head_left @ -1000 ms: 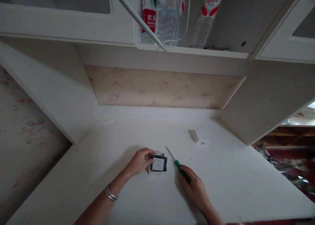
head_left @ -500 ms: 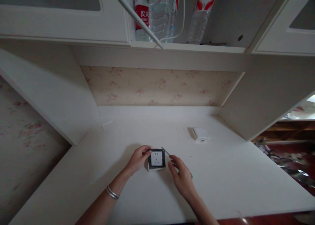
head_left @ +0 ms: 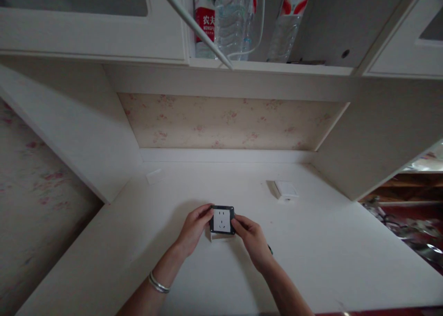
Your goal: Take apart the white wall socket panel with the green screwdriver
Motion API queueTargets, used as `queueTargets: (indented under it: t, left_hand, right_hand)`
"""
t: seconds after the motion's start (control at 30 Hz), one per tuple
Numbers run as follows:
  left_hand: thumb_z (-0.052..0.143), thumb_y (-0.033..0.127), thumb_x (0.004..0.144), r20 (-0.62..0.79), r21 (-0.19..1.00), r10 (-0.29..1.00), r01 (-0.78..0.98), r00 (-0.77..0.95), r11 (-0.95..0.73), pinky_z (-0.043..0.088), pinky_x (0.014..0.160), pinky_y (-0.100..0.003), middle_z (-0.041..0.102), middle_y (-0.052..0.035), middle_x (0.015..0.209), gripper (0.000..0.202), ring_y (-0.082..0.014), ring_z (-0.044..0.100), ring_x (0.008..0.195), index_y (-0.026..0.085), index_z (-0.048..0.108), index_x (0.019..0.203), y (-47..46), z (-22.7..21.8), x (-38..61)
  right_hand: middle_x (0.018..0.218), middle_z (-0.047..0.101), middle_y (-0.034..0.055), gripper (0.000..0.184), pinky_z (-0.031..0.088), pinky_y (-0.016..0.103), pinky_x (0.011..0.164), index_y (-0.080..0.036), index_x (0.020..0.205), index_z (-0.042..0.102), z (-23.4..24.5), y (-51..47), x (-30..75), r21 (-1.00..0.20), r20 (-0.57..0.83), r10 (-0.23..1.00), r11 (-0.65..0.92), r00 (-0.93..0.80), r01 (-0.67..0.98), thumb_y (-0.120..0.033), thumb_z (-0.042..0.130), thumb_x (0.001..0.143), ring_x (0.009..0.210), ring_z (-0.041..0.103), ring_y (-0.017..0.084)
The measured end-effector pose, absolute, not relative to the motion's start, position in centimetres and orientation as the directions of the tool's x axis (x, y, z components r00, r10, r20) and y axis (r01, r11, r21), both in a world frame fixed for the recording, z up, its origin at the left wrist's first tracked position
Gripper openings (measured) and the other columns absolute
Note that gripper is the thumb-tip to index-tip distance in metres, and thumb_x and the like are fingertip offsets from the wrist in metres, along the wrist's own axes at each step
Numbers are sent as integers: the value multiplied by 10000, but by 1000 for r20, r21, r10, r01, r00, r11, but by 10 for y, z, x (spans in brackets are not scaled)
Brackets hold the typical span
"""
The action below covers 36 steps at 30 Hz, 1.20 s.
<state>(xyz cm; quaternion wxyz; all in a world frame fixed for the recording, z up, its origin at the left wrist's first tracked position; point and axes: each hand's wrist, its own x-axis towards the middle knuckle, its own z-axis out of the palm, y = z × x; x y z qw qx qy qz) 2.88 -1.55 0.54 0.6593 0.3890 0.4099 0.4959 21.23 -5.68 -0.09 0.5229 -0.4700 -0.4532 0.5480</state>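
A wall socket panel [head_left: 221, 220] with a white face and a dark frame is held between my two hands, over a white mounting box [head_left: 221, 237] on the white desk. The fingers of my left hand [head_left: 193, 228] pinch its left edge near the upper corner. On the opposite side, my right hand [head_left: 254, 240] grips the right edge with thumb and fingers. A small dark green tip [head_left: 270, 250] sticks out beside the right palm, likely the handle end of the thin tool seen earlier; its rest is hidden by the hand.
A white switch or socket box [head_left: 285, 189] lies on the desk [head_left: 311, 251] to the right. A flat clear piece [head_left: 154, 176] is at the back left. Overhead, a shelf holds plastic bottles [head_left: 231, 25], and a white rod [head_left: 194, 25] hangs across it.
My right hand has moved onto the panel's right edge; the thin metal tool at its corner no longer shows. The panel now sits slightly raised and tilted off the box.
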Motion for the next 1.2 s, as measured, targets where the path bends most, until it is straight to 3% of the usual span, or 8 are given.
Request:
queueTargets:
  t: [0.23, 0.6, 0.9, 1.2]
  left_hand:
    - [699, 359, 807, -148, 904, 950, -352, 275, 242, 472, 946, -388, 708, -135, 1102, 368, -268, 637, 1030, 133, 711, 1098, -29, 18, 19]
    - [745, 383, 752, -149, 940, 973, -281, 174, 194, 499, 910, -374, 735, -124, 1021, 369, -267, 659, 989, 125, 737, 1015, -34, 9, 11]
    - [772, 422, 711, -194, 923, 959, -292, 209, 250, 493, 885, -367, 736, -122, 985, 411, -263, 658, 965, 125, 734, 993, -32, 6, 17]
    - [756, 424, 731, -207, 892, 944, -346, 257, 290, 490, 883, -347, 738, -125, 997, 376, -254, 667, 949, 124, 743, 957, -32, 9, 19]
  right_hand:
    - [1027, 717, 87, 368, 443, 400, 944, -186, 1079, 725, 6, -56, 205, -922, -76, 995, -97, -71, -374, -418, 731, 793, 996, 624, 247]
    - [968, 729, 86, 393, 478, 383, 915, -157, 1010, 740, 8, -59, 192, -890, -131, 991, -117, 1, -441, -398, 804, 707, 955, 647, 242]
    - [920, 730, 92, 452, 471, 410, 910, -141, 1017, 721, 8, -63, 195, -874, -159, 986, -119, 47, -472, -387, 842, 657, 905, 654, 239]
    - [913, 730, 55, 388, 503, 336, 787, -197, 1045, 668, 2, -65, 193, -870, -105, 992, -56, 72, -490, -374, 799, 726, 845, 662, 205]
